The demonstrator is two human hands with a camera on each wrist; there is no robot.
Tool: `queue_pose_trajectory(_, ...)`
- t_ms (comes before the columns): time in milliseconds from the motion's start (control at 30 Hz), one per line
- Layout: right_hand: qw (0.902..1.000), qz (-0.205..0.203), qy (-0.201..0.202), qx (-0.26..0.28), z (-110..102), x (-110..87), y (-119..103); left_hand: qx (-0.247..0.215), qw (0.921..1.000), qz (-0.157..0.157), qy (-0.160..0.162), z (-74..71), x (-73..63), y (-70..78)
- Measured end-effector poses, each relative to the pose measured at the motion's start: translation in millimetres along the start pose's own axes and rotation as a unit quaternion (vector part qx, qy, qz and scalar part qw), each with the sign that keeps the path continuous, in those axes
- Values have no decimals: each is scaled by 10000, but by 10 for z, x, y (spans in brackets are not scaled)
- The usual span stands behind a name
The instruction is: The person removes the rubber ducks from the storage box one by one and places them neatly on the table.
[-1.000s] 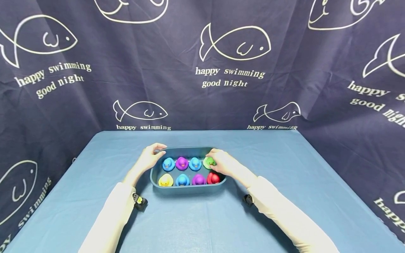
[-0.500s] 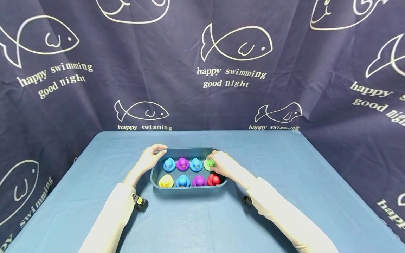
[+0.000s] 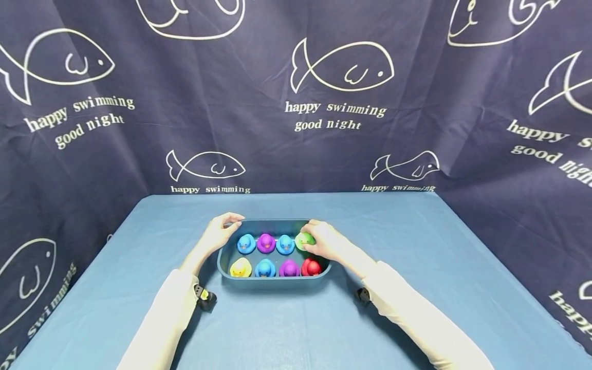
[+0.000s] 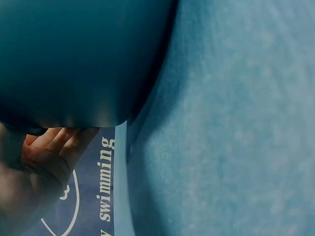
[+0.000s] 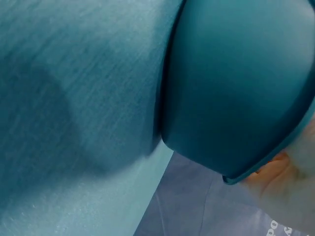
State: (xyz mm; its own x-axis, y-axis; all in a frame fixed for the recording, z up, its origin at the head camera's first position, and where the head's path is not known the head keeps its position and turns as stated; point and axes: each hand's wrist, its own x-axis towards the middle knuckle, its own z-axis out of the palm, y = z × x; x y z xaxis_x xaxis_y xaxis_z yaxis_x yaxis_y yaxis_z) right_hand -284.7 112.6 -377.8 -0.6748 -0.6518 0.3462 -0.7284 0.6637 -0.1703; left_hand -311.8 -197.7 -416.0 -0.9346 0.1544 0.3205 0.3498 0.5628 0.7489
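Observation:
A dark teal oblong bin (image 3: 272, 282) stands on the table with two rows of rubber ducks inside. My left hand (image 3: 216, 232) grips its back left corner, thumb at the inner side of the rim and fingers beyond it. In the left wrist view, those fingers show past the bin's edge. Reaching over the right end, my right hand (image 3: 326, 240) holds the green rubber duck (image 3: 303, 240) at the end of the back row. Left of that duck sit a blue duck (image 3: 285, 245), a purple duck (image 3: 265, 243) and another blue duck (image 3: 246, 244). The right wrist view hides the fingertips behind the bin wall.
The front row has a yellow duck (image 3: 240, 268), a blue duck (image 3: 265, 269), a purple duck (image 3: 289, 269) and a red duck (image 3: 311, 267), the last just below my right hand. A blue cloth covers the table (image 3: 277, 329). A dark fish-print curtain (image 3: 259, 118) hangs behind and beside it.
The green duck has shifted slightly left and shows more of its front, with my right hand still at it. My left hand stays on the rim. The head view has tipped a little.

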Motion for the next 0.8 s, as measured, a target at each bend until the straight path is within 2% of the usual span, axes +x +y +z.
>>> queue_pose_trajectory(333,9963,-337,649,445,-66,-13,34,-33,9998,-82,197,33,-21,53)
queue_pose_trajectory(800,9910,-461,977,791,-124,-53,94,25,9992,-194,339,48,-42,105)
